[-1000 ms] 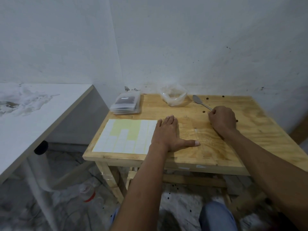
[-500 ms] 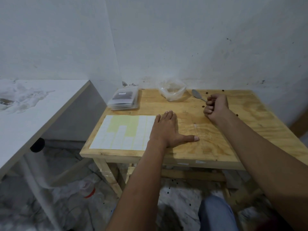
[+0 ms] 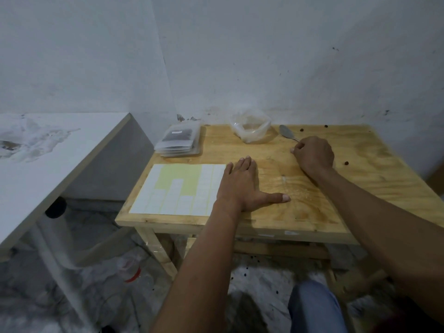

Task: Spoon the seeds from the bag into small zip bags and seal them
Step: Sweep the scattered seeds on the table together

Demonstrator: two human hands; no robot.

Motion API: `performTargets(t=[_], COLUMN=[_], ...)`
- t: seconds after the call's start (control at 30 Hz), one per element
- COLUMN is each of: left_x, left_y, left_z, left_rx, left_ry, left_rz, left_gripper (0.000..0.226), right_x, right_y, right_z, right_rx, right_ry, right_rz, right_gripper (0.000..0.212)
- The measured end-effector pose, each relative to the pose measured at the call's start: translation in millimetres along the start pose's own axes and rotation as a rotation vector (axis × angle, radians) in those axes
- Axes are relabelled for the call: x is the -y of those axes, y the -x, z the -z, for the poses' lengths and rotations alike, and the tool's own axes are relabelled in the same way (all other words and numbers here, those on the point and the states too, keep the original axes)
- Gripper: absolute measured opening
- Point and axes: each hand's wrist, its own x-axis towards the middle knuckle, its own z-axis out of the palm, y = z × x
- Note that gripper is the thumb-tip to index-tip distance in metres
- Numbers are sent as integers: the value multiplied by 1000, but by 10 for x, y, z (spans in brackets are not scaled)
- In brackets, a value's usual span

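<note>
- No text, brand, number or sign could be read anywhere in the view.
- The sticker sheet (image 3: 177,188) at the near left of the tabletop (image 3: 336,188) carried only blank white labels.
- A small pale label on the top packet of the zip bag stack (image 3: 179,140) at the far left was too blurred to read.

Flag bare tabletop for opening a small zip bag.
Free: between left hand and right hand, and the near right corner. Crowded: back edge with zip bag stack, seed bag, spoon; label sheet fills near left.
</note>
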Motion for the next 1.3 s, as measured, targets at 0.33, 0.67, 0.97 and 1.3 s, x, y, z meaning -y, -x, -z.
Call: performTargets(t=[0.33,0.67,0.97,1.3], left_x=[12,17,16,22], left_y=[-5,-1,2,-9], left_z=[-33,3,5,-5], left_rx=[-21,-16,-33,-30], left_ry=[-4,-16,-21,-19], left_rz=[-3,-30,-19,-10], left_gripper=[144,145,145,146], right_x=[83,-194,-388,-337], right_y=[-87,82,176,204], right_z=[303,570,398,290], right_rx=[51,257,45,18], right_ry=[-734,-1279,-137,35], right_rz=[-467,-671,-119,1], right_gripper=[29,19,35,30])
